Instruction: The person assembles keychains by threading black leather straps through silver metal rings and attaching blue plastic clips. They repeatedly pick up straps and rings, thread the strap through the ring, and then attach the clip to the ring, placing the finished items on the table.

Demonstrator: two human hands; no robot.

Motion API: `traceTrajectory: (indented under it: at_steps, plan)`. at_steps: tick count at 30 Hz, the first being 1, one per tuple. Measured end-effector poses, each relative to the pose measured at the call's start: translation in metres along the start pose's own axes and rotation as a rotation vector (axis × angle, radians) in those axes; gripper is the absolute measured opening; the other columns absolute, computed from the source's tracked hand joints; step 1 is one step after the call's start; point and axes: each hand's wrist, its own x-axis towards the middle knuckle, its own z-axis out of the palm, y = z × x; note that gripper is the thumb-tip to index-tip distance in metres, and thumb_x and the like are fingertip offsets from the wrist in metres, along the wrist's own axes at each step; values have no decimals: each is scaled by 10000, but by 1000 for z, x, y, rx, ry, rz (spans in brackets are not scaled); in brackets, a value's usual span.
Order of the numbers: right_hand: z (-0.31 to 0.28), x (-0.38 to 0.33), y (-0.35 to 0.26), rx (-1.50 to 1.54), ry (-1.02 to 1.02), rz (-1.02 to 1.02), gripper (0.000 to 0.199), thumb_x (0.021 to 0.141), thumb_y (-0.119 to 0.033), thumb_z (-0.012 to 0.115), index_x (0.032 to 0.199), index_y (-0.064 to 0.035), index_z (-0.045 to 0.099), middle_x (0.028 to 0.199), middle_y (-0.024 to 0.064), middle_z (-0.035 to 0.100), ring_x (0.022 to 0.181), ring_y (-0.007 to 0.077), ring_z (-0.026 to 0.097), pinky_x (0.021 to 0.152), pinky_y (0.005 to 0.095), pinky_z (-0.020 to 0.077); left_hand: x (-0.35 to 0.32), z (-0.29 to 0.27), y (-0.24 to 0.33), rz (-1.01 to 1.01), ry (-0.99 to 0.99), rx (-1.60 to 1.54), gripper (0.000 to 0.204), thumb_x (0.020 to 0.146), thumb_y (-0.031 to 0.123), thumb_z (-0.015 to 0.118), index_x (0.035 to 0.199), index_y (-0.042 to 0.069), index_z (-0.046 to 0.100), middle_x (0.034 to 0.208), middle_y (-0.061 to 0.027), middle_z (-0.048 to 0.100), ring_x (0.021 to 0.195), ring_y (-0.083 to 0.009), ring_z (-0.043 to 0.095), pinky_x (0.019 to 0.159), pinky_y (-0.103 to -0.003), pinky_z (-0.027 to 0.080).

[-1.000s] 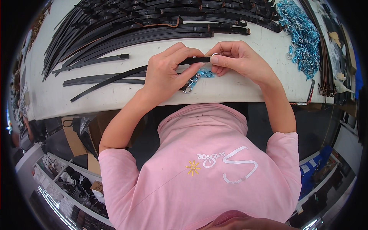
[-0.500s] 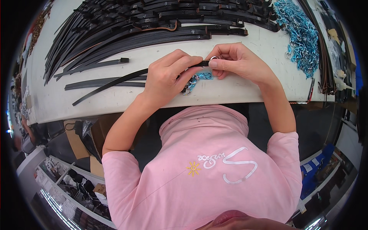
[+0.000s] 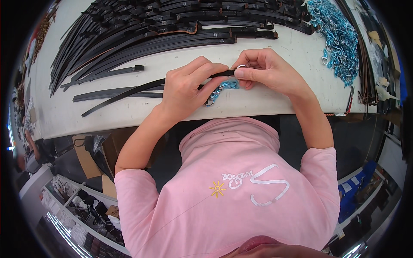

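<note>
My left hand (image 3: pixel 189 88) grips a long black strap (image 3: pixel 124 93) that trails off to the left across the white table (image 3: pixel 275 96). My right hand (image 3: pixel 266 71) pinches the strap's right end, where a small metal ring (image 3: pixel 240 66) shows at my fingertips. A short blue chain with a metal clasp (image 3: pixel 217 92) hangs from the strap between my two hands, partly hidden by my fingers.
A big pile of black straps (image 3: pixel 163 26) covers the far side of the table. Two loose straps (image 3: pixel 103 73) lie left of my hands. A heap of blue chains (image 3: pixel 340 38) sits at the far right. Boxes and shelves are below the table edge.
Both hands have stayed together on the strap end, shifting slightly; my right fingers have turned the metal ring at the strap's tip.
</note>
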Motion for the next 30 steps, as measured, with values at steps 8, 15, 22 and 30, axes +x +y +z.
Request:
traceTrajectory:
  at_steps: [8, 15, 22, 30]
  plan:
    - [3, -1, -2, 7, 20, 1, 187, 930, -162, 711, 982, 12, 666, 782, 25, 652, 702, 70, 607, 679, 220, 522, 0, 0, 0, -3, -5, 9, 249, 776, 6, 794, 1016, 27, 731, 864, -70, 701, 672, -145, 655, 523, -255, 502]
    - [1, 1, 6, 18, -3, -44, 222, 927, -222, 723, 997, -13, 693, 840, 28, 682, 755, 73, 646, 688, 221, 548, -1, -1, 2, 9, 23, 22, 254, 766, 16, 806, 1009, 38, 738, 826, -46, 683, 570, -133, 559, 476, -254, 412]
    - [2, -5, -1, -12, 3, -63, 216, 910, -168, 705, 1025, 14, 691, 798, 47, 677, 762, 95, 636, 713, 243, 523, 4, -6, 9, -40, 0, 107, 236, 759, 72, 815, 979, 63, 731, 754, -62, 631, 599, -218, 616, 527, -322, 469]
    - [-87, -84, -40, -665, 624, -388, 203, 915, -243, 696, 1039, -88, 740, 931, 59, 746, 833, 141, 706, 731, 295, 560, -5, -4, 27, -185, -18, -9, 213, 814, -62, 719, 1017, -2, 702, 854, -97, 632, 631, -157, 559, 533, -258, 463]
